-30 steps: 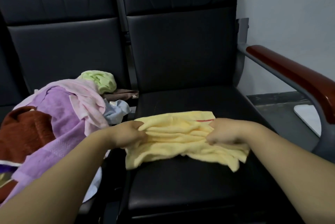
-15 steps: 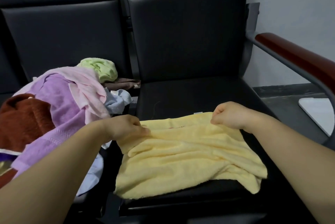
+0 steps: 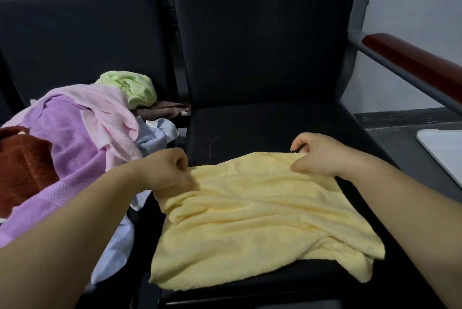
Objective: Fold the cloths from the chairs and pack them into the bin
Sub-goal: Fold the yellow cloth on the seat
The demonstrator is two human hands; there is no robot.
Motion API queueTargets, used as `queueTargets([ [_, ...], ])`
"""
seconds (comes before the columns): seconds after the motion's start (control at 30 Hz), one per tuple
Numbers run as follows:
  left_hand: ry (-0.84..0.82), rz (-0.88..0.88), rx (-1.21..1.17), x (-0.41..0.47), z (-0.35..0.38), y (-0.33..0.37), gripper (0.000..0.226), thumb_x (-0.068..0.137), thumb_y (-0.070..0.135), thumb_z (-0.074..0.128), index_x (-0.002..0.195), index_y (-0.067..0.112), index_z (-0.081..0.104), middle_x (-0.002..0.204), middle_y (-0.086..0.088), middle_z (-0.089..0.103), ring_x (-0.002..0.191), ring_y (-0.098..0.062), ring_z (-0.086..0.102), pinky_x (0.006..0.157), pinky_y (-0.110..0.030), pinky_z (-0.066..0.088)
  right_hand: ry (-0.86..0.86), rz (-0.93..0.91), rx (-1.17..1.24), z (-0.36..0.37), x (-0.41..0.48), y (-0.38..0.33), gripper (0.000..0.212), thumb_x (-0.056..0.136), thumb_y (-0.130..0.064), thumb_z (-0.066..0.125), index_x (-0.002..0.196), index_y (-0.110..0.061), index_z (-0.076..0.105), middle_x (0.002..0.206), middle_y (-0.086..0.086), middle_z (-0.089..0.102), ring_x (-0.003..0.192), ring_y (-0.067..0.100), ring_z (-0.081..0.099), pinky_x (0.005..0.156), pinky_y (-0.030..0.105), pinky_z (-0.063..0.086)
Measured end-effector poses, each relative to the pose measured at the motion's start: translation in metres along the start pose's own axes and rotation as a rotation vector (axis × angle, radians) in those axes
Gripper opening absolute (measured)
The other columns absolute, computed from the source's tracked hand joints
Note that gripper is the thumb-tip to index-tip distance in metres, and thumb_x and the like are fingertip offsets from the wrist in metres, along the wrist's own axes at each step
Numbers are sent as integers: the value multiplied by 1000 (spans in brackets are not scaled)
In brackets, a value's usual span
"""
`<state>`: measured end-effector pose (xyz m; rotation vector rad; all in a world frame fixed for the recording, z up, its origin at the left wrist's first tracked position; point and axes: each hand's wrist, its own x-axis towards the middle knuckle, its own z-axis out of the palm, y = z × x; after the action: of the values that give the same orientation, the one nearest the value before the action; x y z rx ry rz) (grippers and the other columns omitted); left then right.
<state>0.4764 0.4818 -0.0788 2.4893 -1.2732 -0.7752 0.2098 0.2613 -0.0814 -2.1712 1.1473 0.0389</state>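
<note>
A yellow towel (image 3: 252, 228) lies spread and wrinkled over the front half of the right black chair seat (image 3: 262, 126), its near edge hanging over the front. My left hand (image 3: 167, 168) pinches the towel's far left corner. My right hand (image 3: 317, 156) grips the far right corner, fingers curled round the edge. On the left chair a heap of cloths is piled: a purple towel (image 3: 62, 143), a pink one (image 3: 110, 113), a light green one (image 3: 132, 86), a rust-brown one (image 3: 22, 166) and a pale blue one (image 3: 155, 141). The bin is not in view.
A wooden armrest on a grey metal bar (image 3: 410, 61) runs along the right side of the chair. A white flat object (image 3: 445, 148) lies on the dark floor at the far right. Chair backs rise behind the seats.
The bunched yellow towel has been opened out and pulled toward me. Both hands moved apart and back to its far corners, and the towel now covers more of the seat.
</note>
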Motion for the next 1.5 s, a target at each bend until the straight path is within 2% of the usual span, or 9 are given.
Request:
queueTargets([
  [0.1, 29, -71, -174, 8, 3, 3, 25, 86, 43, 74, 92, 19, 71, 87, 3, 67, 79, -12, 60, 65, -25, 44, -6, -55, -151, 0, 4, 0, 39, 78, -18, 78, 105, -40, 60, 106, -12, 61, 90, 10, 63, 67, 26, 52],
  [0.27, -50, -56, -49, 17, 2, -3, 17, 79, 23, 76, 72, 14, 64, 68, 4, 56, 65, -12, 53, 57, -24, 41, 129, -145, -243, 3, 8, 2, 29, 88, -12, 62, 95, -40, 62, 109, -15, 57, 92, 9, 60, 80, 35, 59],
  [0.37, -84, -16, -125, 16, 0, -5, 24, 77, 13, 72, 67, 16, 49, 64, 1, 44, 61, -14, 42, 52, -26, 33, 19, -137, -265, -1, 6, -2, 28, 83, -21, 69, 102, -41, 61, 112, -17, 51, 94, 8, 58, 78, 31, 57],
  [0.5, -121, 10, -162, 13, 0, 0, 34, 71, 33, 81, 74, 16, 51, 65, 6, 49, 62, -12, 46, 54, -25, 36, -29, -115, -382, 7, 4, -6, 30, 84, -20, 67, 106, -37, 57, 109, -13, 49, 85, 13, 60, 71, 32, 57],
  [0.63, -21, -42, -219, 13, 0, 3, 37, 89, 56, 68, 96, 20, 72, 91, -1, 74, 86, -18, 69, 81, -34, 55, 208, -100, -437, 16, 3, -14, 19, 92, -10, 51, 94, -27, 58, 101, -5, 50, 81, 19, 59, 72, 40, 60],
  [0.73, -15, -103, -291, 10, 2, 5, 46, 96, 59, 55, 105, 17, 74, 103, -6, 75, 101, -23, 69, 97, -40, 52, 276, -121, -283, 9, 4, -17, 13, 97, -20, 55, 90, -28, 63, 96, -8, 57, 81, 16, 60, 74, 38, 59],
  [0.93, -35, -101, -30, 10, -3, 8, 42, 102, 48, 50, 112, 13, 72, 113, -5, 70, 106, -21, 63, 88, -30, 46, 165, -92, 130, 1, 2, -7, 31, 93, -24, 63, 67, -18, 49, 65, -2, 46, 61, 18, 44, 56, 36, 36],
  [1.07, -46, -69, -45, 14, 2, 2, 29, 100, 39, 57, 103, 14, 71, 96, -1, 67, 81, -12, 58, 69, -22, 43, 208, -149, 344, 2, -4, -6, 39, 87, -11, 58, 56, -23, 38, 54, -11, 39, 52, 10, 37, 50, 30, 31],
  [1.5, -33, 13, 55, 25, 7, -8, 24, 97, 32, 60, 79, 19, 68, 75, 4, 63, 71, -12, 56, 63, -26, 41, 66, 105, -38, 12, 10, -1, 14, 90, -18, 58, 77, -15, 56, 72, 0, 52, 62, 16, 46, 52, 30, 36],
])
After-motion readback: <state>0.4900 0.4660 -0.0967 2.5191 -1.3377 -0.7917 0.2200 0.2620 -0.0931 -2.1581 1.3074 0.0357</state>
